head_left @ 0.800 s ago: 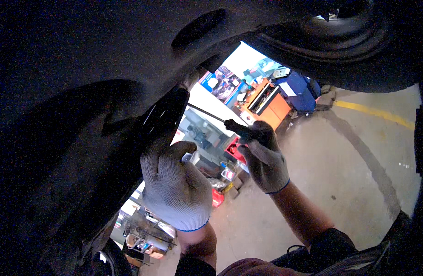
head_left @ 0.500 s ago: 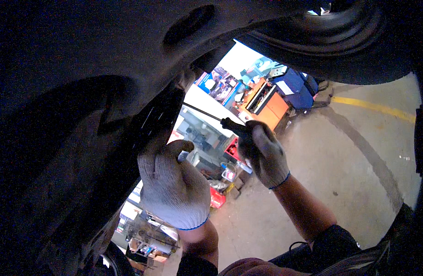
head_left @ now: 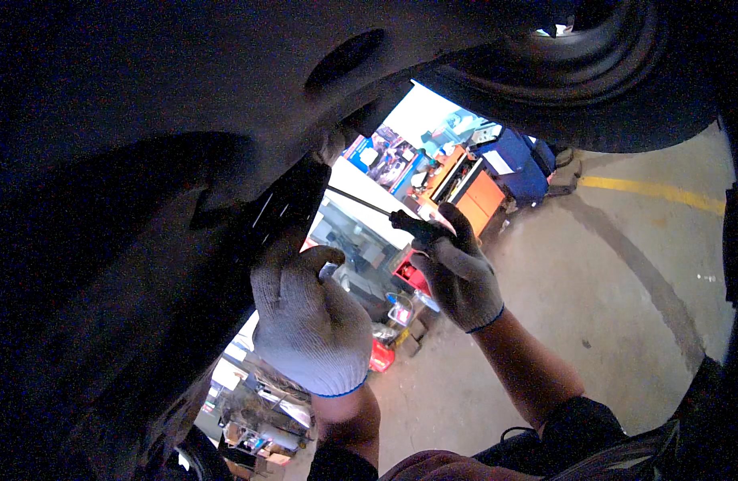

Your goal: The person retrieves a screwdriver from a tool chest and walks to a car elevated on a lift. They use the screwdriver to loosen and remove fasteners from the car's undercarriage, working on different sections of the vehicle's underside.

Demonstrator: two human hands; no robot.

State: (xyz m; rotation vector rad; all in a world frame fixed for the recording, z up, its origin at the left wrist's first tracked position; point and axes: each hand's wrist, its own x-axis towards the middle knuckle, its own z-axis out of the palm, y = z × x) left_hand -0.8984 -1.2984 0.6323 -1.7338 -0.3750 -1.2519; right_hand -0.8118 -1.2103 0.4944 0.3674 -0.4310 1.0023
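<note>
A large dark panel (head_left: 136,192), probably vehicle bodywork, fills the left side and arches overhead. Below its lower edge, a cluttered rack (head_left: 265,429) shows in the background.

Next comes the left hand (head_left: 311,333), in a grey knit glove with a blue-edged cuff, raised against the panel's shadowed edge. Its fingers are bent, the index finger hooked; a small shiny piece shows beside that fingertip, but whether they pinch it I cannot tell.

Just above and between the hands is a screwdriver-like tool (head_left: 411,225). Its thin shaft slants up and left to the panel's edge, where the tip is lost in darkness. It looks light and stiff, the shaft probably smooth and slippery to a glove; the thick black handle seems the best place to hold.

The right hand (head_left: 463,280), gloved alike, has that handle between thumb and fingers, the grip seeming loose. Beyond stands an orange cabinet (head_left: 483,200); farther right, a yellow line (head_left: 654,191) crosses the concrete floor (head_left: 545,321).
</note>
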